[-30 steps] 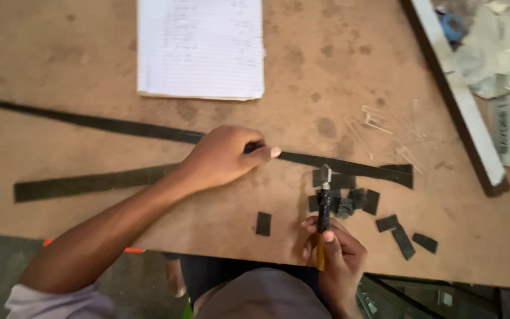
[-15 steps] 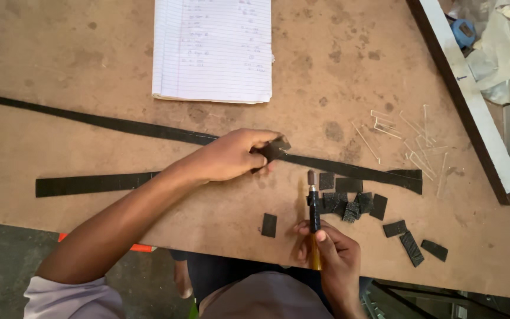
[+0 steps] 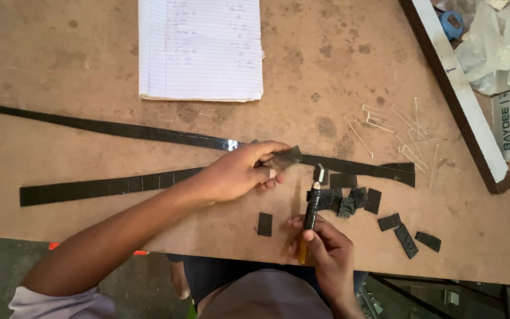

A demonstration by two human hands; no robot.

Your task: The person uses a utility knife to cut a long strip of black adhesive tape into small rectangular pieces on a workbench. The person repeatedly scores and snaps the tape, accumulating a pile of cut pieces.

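Note:
My left hand (image 3: pixel 240 173) pinches the end of a short dark glass strip (image 3: pixel 107 187), lifting its tip (image 3: pixel 284 157) off the brown worktable (image 3: pixel 60 77). My right hand (image 3: pixel 326 248) grips a glass cutter (image 3: pixel 312 210) with a black shaft and yellow handle, its head pointing up toward the lifted tip. A longer dark strip (image 3: pixel 119 129) runs across the table behind my left hand to its right end (image 3: pixel 385 170). A pile of small dark cut pieces (image 3: pixel 343 199) lies just right of the cutter. One single piece (image 3: pixel 264 224) lies near the table edge.
A lined notepad (image 3: pixel 200 47) lies at the top centre. Thin clear glass slivers (image 3: pixel 396 127) are scattered at the right. A white-faced wooden bar (image 3: pixel 461 94) runs diagonally at the right, with boxes and plastic (image 3: pixel 503 53) beyond it. More cut pieces (image 3: pixel 408 233) lie at lower right.
My left hand has picked up the strip's end and lifted it. My right hand has brought the cutter upward toward that end. The view has shifted slightly.

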